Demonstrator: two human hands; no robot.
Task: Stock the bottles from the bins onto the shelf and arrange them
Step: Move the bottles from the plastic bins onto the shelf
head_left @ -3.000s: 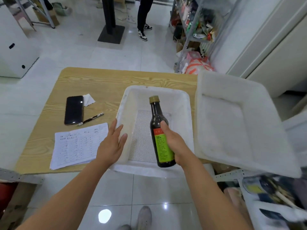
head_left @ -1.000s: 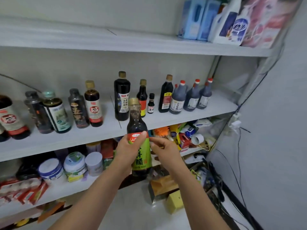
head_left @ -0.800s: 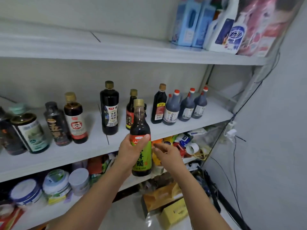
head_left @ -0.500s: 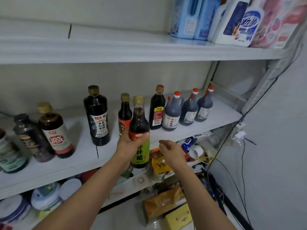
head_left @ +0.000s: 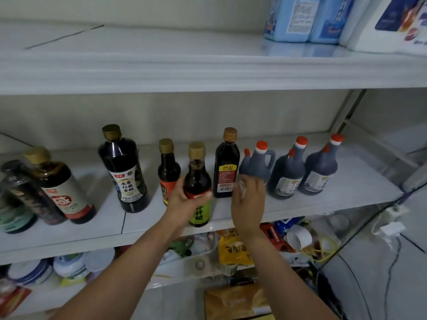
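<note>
Head view: the left hand [head_left: 184, 200] curls around the shoulder of an upright green-label bottle [head_left: 200, 212] at the front edge of the middle shelf [head_left: 351, 188], just ahead of a row of dark bottles [head_left: 226, 172]. The right hand [head_left: 248, 204] is raised beside it. Its fingers are loosely straight and blurred against a red-capped jug [head_left: 256, 166], gripping nothing.

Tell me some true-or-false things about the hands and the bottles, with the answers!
1. The left hand grips the green-label bottle. True.
2. The right hand grips it too. False: the right hand is beside it, not touching it.
3. Three jugs have red caps. True.
4. The top shelf holds dark bottles. False: blue containers stand there.
</note>
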